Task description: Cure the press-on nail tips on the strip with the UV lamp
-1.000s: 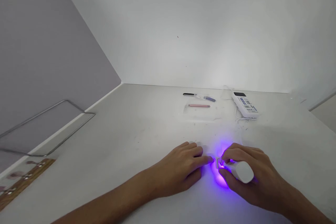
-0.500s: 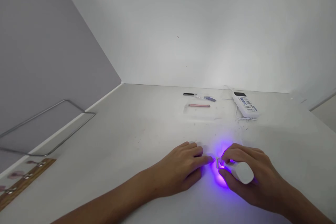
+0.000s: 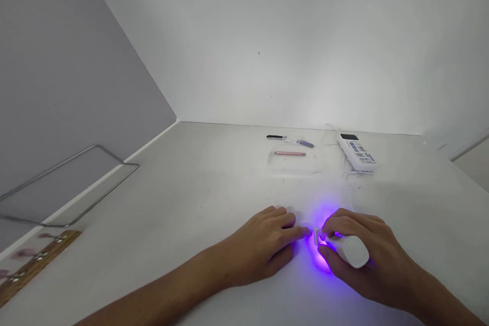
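Observation:
My right hand [image 3: 367, 254] is closed around a small white UV lamp [image 3: 356, 252], its rounded end pointing up toward me. Violet light spills from its lower end onto the white table [image 3: 183, 193] between my hands. A little white frame-like part [image 3: 316, 237] shows at the lit end, just left of my right fingertips. To the left, my left hand [image 3: 273, 242] lies on the table with the index finger stretched into the glow, its tip close to that part; whether they touch I cannot tell. Its other fingers are partly bent, and it holds nothing visible.
Behind the hands lie a pink stick [image 3: 290, 153], a black-handled tool [image 3: 275, 137] and a grey-blue file-like piece [image 3: 305, 143]. A white device with labels [image 3: 357, 153] and a cable stands farther right. At left are a metal wire frame [image 3: 103, 191] and a wooden strip [image 3: 42, 265].

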### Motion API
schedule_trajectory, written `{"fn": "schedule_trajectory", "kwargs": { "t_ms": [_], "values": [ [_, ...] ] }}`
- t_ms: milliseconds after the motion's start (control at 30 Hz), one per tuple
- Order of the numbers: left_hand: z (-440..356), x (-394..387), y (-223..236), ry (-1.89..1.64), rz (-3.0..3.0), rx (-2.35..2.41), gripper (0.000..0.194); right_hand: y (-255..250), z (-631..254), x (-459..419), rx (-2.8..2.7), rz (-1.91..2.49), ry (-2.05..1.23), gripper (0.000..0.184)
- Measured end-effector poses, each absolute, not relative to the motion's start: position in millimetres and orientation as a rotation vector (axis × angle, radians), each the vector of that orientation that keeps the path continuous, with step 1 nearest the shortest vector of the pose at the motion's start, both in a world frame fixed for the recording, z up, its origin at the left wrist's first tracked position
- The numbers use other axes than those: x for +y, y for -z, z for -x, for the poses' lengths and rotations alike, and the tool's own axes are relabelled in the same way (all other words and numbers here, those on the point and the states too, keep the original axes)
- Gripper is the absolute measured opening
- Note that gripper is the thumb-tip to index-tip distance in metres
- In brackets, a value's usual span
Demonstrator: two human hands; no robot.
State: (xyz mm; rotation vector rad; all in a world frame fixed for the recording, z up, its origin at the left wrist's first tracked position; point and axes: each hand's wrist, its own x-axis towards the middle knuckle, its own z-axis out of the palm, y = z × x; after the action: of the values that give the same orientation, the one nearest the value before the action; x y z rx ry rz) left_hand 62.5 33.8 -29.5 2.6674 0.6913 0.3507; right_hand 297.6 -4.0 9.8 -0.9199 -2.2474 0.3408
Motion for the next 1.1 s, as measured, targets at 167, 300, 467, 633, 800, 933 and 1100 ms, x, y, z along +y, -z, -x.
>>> {"fn": "schedule_trajectory", "kwargs": {
  "t_ms": [167,300,467,633,800,933,1100],
  "values": [
    [-62.2,33.7,29.7,-0.347,-2.670,0.698,0.035,-10.0,-297.4,-3.9,-2.249,0.916,-0.349,0.013],
    [-63.0,33.5,29.6,-0.353,-2.670,0.697,0.034,-9.1,-298.4,-3.9,-2.252,0.924,-0.358,0.013],
    [-63.0,33.4,30.3,-0.362,-2.655,0.689,0.035,-10.4,-296.8,-3.1,-2.255,0.919,-0.359,0.012],
    [-61.7,33.6,31.5,-0.380,-2.652,0.687,0.035,-10.7,-296.1,-2.8,-2.245,0.918,-0.348,0.013],
    [-61.9,33.8,32.1,-0.376,-2.658,0.683,0.034,-7.6,-298.9,-3.3,-2.252,0.938,-0.368,0.012],
    [-62.5,33.9,32.7,-0.364,-2.661,0.689,0.034,-7.6,-298.7,-3.4,-2.257,0.934,-0.373,0.014],
    [-63.0,34.0,32.2,-0.362,-2.659,0.694,0.033,-9.4,-298.0,-2.9,-2.266,0.931,-0.366,0.011]
  ]
}}
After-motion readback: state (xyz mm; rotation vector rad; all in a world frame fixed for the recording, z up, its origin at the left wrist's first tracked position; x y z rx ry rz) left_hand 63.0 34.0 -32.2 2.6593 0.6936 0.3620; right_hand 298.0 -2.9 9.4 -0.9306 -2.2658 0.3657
